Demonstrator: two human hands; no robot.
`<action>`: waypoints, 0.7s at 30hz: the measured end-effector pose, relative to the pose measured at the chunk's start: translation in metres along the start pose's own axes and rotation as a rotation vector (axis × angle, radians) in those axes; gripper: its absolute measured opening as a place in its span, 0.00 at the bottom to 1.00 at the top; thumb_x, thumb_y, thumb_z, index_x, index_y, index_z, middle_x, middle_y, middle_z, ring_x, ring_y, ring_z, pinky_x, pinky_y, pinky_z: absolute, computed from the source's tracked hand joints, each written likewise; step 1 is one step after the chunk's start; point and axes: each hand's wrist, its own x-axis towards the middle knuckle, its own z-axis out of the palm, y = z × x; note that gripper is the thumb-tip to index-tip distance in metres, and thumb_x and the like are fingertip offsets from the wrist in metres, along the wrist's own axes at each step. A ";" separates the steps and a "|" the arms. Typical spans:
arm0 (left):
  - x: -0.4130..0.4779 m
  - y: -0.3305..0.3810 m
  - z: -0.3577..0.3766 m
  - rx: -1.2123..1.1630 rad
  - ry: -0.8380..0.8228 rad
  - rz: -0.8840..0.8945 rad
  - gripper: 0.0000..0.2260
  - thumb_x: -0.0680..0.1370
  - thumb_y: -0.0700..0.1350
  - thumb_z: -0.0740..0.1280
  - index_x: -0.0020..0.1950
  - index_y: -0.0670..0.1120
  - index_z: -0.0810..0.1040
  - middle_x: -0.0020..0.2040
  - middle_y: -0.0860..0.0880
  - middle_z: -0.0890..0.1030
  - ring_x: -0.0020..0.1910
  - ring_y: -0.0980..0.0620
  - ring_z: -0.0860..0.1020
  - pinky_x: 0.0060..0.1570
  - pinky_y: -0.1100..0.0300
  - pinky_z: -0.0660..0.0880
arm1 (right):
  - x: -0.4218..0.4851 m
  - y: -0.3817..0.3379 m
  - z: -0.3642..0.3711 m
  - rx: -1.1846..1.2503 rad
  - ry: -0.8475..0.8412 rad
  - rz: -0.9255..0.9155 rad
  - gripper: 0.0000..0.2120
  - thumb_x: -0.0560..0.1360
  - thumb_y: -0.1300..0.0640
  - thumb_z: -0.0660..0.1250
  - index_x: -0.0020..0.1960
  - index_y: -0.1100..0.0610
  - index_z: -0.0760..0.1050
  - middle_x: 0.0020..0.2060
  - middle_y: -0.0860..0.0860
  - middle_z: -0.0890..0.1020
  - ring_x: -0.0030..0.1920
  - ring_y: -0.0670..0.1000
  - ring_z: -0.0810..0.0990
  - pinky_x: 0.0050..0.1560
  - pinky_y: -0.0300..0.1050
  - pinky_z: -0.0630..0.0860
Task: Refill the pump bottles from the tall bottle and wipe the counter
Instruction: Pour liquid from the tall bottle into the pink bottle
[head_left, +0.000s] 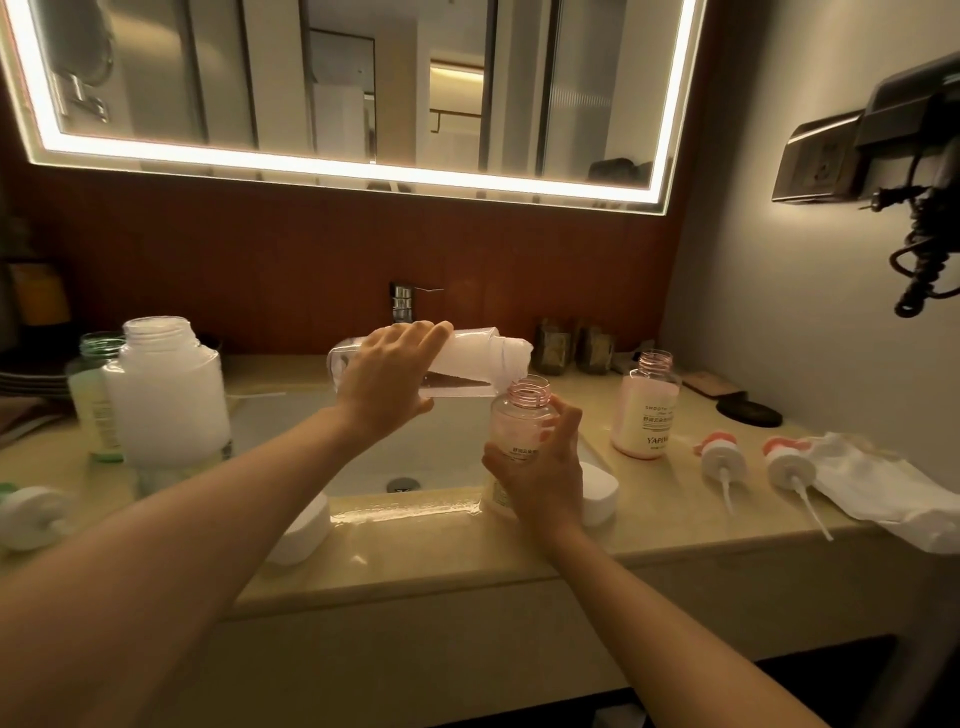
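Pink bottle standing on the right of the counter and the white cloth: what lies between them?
In the head view, two detached pumps lie there: first pump nearer the pink bottle, second pump beside the white cloth.

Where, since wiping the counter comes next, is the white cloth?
In the head view, the white cloth lies crumpled at the far right end of the counter, just beside the rightmost pump head and close to the side wall.
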 end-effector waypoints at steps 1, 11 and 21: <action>0.001 0.000 -0.001 0.006 0.000 0.007 0.37 0.49 0.43 0.83 0.55 0.40 0.74 0.45 0.42 0.81 0.40 0.42 0.81 0.35 0.48 0.79 | 0.000 0.000 0.000 0.000 -0.001 0.000 0.39 0.66 0.51 0.74 0.66 0.52 0.53 0.65 0.53 0.68 0.61 0.52 0.71 0.52 0.40 0.72; 0.004 -0.006 0.001 -0.009 -0.018 0.048 0.39 0.53 0.42 0.82 0.58 0.44 0.67 0.48 0.41 0.81 0.44 0.41 0.81 0.42 0.44 0.78 | 0.000 -0.001 -0.001 -0.015 0.008 -0.020 0.39 0.66 0.51 0.74 0.67 0.55 0.54 0.65 0.55 0.68 0.60 0.53 0.73 0.54 0.45 0.75; 0.004 -0.008 0.003 0.000 -0.004 0.073 0.39 0.52 0.42 0.82 0.58 0.44 0.67 0.48 0.41 0.81 0.43 0.41 0.81 0.42 0.44 0.78 | 0.001 0.001 0.000 -0.022 0.005 -0.018 0.39 0.66 0.51 0.74 0.67 0.53 0.53 0.65 0.54 0.68 0.61 0.53 0.72 0.53 0.43 0.74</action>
